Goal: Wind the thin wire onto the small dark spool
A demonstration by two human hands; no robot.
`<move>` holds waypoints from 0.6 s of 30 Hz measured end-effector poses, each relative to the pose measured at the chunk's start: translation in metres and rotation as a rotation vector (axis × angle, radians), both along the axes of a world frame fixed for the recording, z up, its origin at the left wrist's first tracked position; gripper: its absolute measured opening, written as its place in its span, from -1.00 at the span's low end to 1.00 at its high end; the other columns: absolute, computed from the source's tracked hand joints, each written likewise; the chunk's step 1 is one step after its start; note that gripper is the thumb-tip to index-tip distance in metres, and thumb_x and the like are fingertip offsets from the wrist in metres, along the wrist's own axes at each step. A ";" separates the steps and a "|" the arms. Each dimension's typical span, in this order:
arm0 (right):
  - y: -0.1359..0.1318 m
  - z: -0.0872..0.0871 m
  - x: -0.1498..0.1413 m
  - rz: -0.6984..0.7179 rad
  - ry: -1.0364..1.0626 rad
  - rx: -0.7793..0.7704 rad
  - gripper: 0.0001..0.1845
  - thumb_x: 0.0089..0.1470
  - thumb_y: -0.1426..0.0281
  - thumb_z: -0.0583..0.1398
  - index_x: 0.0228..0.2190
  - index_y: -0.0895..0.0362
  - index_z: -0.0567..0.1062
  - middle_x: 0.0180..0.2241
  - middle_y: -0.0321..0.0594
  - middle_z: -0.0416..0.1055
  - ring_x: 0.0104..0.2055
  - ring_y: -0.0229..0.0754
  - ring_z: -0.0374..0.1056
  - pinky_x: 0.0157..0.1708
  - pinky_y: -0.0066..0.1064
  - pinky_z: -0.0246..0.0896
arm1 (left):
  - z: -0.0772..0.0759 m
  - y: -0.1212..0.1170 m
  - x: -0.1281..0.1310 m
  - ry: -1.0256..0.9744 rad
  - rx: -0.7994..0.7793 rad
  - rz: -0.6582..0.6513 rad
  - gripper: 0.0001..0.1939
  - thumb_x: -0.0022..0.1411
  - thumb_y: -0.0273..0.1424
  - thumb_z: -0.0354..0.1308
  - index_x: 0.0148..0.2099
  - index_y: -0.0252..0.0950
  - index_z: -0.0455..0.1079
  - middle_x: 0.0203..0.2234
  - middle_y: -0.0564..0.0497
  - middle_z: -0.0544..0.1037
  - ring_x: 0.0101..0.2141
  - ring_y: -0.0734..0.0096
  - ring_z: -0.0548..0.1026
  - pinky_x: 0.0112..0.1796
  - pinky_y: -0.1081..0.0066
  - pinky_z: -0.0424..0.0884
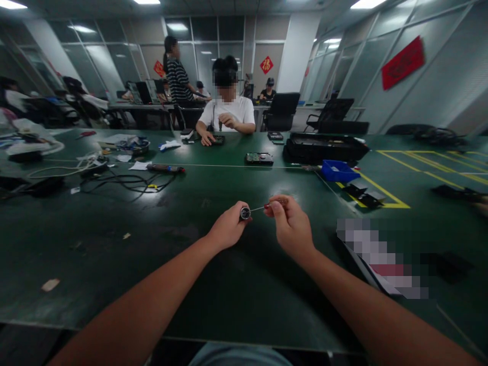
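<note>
My left hand [229,226] is closed round a dark cylindrical thing [245,213], whose round end with a silvery ring faces me. In my right hand [295,226], thumb and fingers pinch the reddish-brown handle of a thin screwdriver [257,209]. Its slim metal shaft points left, and the tip meets or lies just in front of the cylinder's round end; I cannot tell whether it is inside. Both hands are above the green table [198,274]. Most of the cylinder's body is hidden by my left fingers.
Across the table a person in white [229,114] handles a dark part. A hard drive [259,158] lies ahead, with a black case [324,148] and blue bin [339,171] to its right. Cables [125,183] and an electric screwdriver [165,168] lie left. A blurred-out booklet [381,259] is right.
</note>
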State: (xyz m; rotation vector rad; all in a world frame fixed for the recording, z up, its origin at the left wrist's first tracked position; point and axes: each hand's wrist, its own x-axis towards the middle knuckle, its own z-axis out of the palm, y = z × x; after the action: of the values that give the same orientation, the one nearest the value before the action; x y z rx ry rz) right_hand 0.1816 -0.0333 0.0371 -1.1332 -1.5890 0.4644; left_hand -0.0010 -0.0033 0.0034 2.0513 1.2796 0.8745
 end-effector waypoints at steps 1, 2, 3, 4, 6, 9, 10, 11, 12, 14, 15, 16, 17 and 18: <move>0.000 0.002 0.000 -0.014 -0.034 0.004 -0.75 0.27 0.20 0.11 -0.20 0.10 0.44 -0.37 -0.22 0.54 -0.33 -0.17 0.51 -0.31 -0.34 0.33 | 0.000 0.000 0.000 0.003 -0.004 0.001 -0.87 0.31 -0.35 0.06 -0.09 -0.21 0.26 -0.32 0.04 0.49 -0.39 0.42 0.45 -0.35 0.42 0.28; 0.000 0.003 0.001 -0.034 -0.081 0.011 -0.75 0.24 0.18 0.15 -0.26 0.10 0.46 -0.42 -0.23 0.54 -0.38 -0.17 0.49 -0.36 -0.35 0.31 | -0.001 0.000 0.000 0.006 -0.008 0.004 -0.86 0.31 -0.35 0.06 -0.09 -0.21 0.26 -0.32 0.03 0.49 -0.39 0.42 0.44 -0.36 0.42 0.28; -0.001 0.005 0.002 -0.056 -0.133 0.018 -0.74 0.20 0.16 0.19 -0.33 0.10 0.47 -0.48 -0.25 0.51 -0.43 -0.18 0.47 -0.41 -0.36 0.27 | -0.001 0.000 -0.001 0.010 -0.012 0.007 -0.86 0.31 -0.35 0.07 -0.08 -0.21 0.26 -0.32 0.03 0.49 -0.39 0.42 0.44 -0.36 0.42 0.28; -0.001 0.006 0.002 -0.074 -0.181 0.028 -0.73 0.17 0.15 0.21 -0.39 0.10 0.46 -0.52 -0.27 0.49 -0.48 -0.19 0.44 -0.45 -0.37 0.23 | -0.001 0.000 -0.001 0.014 -0.015 0.008 -0.85 0.31 -0.35 0.07 -0.08 -0.21 0.26 -0.32 0.03 0.49 -0.39 0.41 0.44 -0.36 0.42 0.28; -0.002 0.008 0.004 -0.066 -0.226 0.053 -0.76 0.17 0.19 0.21 -0.38 0.11 0.46 -0.53 -0.27 0.48 -0.50 -0.21 0.41 -0.46 -0.37 0.21 | -0.001 0.001 -0.001 0.016 -0.015 0.007 -0.85 0.31 -0.34 0.06 -0.07 -0.21 0.26 -0.31 0.02 0.49 -0.39 0.41 0.44 -0.35 0.42 0.29; -0.004 0.009 0.004 0.039 -0.227 0.093 -0.86 0.22 0.34 0.13 -0.21 0.11 0.43 -0.39 -0.23 0.51 -0.39 -0.20 0.45 -0.36 -0.36 0.27 | -0.001 0.001 -0.002 0.013 -0.008 0.001 -0.85 0.32 -0.34 0.05 -0.07 -0.21 0.26 -0.31 0.02 0.49 -0.39 0.42 0.45 -0.35 0.42 0.29; -0.005 0.009 0.004 0.073 -0.239 0.100 -0.86 0.23 0.36 0.11 -0.19 0.11 0.42 -0.37 -0.23 0.51 -0.37 -0.20 0.45 -0.34 -0.36 0.27 | -0.001 0.001 -0.002 0.015 -0.008 0.002 -0.85 0.31 -0.34 0.06 -0.07 -0.21 0.26 -0.31 0.03 0.48 -0.39 0.42 0.45 -0.35 0.42 0.29; -0.006 0.009 0.004 0.097 -0.256 0.101 -0.87 0.23 0.36 0.11 -0.21 0.10 0.43 -0.37 -0.24 0.50 -0.36 -0.20 0.44 -0.33 -0.35 0.27 | -0.001 0.001 -0.002 0.017 -0.010 0.004 -0.85 0.31 -0.35 0.06 -0.08 -0.21 0.26 -0.31 0.03 0.48 -0.39 0.42 0.45 -0.36 0.42 0.29; -0.006 0.008 0.004 0.108 -0.263 0.095 -0.88 0.24 0.35 0.10 -0.23 0.09 0.43 -0.37 -0.24 0.49 -0.36 -0.19 0.43 -0.32 -0.34 0.26 | -0.001 0.002 -0.002 0.020 -0.012 0.006 -0.85 0.31 -0.35 0.07 -0.08 -0.21 0.26 -0.32 0.04 0.48 -0.39 0.42 0.45 -0.36 0.42 0.29; -0.006 0.005 0.002 0.106 -0.196 0.058 -0.85 0.25 0.31 0.11 -0.23 0.07 0.45 -0.36 -0.24 0.49 -0.34 -0.18 0.42 -0.30 -0.32 0.26 | -0.002 0.002 -0.002 0.022 -0.013 0.007 -0.86 0.30 -0.36 0.07 -0.09 -0.21 0.26 -0.33 0.04 0.48 -0.39 0.43 0.45 -0.36 0.42 0.29; -0.005 0.004 0.001 0.102 -0.109 0.030 -0.84 0.25 0.29 0.12 -0.21 0.06 0.45 -0.35 -0.24 0.49 -0.33 -0.18 0.43 -0.29 -0.31 0.28 | -0.002 0.002 -0.002 0.021 -0.010 0.006 -0.86 0.31 -0.36 0.07 -0.09 -0.22 0.26 -0.33 0.04 0.48 -0.39 0.43 0.45 -0.35 0.42 0.29; -0.003 0.002 0.000 0.101 0.002 -0.003 -0.83 0.24 0.27 0.13 -0.19 0.06 0.45 -0.33 -0.24 0.49 -0.32 -0.18 0.43 -0.27 -0.30 0.29 | -0.002 0.001 -0.001 0.018 -0.005 0.006 -0.86 0.31 -0.36 0.06 -0.09 -0.22 0.26 -0.33 0.04 0.48 -0.38 0.43 0.45 -0.35 0.42 0.29; -0.001 -0.001 -0.001 0.108 0.123 -0.042 -0.81 0.23 0.25 0.15 -0.17 0.06 0.44 -0.32 -0.23 0.49 -0.30 -0.18 0.44 -0.25 -0.29 0.31 | -0.002 0.001 -0.001 0.018 0.001 0.010 -0.86 0.31 -0.37 0.06 -0.08 -0.21 0.26 -0.33 0.04 0.48 -0.38 0.42 0.45 -0.35 0.42 0.29; 0.003 -0.003 -0.002 0.120 0.237 -0.081 -0.80 0.21 0.24 0.16 -0.18 0.06 0.44 -0.32 -0.24 0.49 -0.30 -0.18 0.43 -0.24 -0.28 0.33 | -0.001 0.001 -0.001 0.025 0.005 0.015 -0.86 0.31 -0.36 0.06 -0.08 -0.21 0.26 -0.32 0.04 0.49 -0.37 0.42 0.45 -0.34 0.42 0.29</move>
State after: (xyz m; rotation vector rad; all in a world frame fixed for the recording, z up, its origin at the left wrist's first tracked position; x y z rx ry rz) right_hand 0.1797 -0.0307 0.0341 -1.0062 -1.4457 0.7216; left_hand -0.0022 -0.0025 0.0019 2.0656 1.3092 0.8622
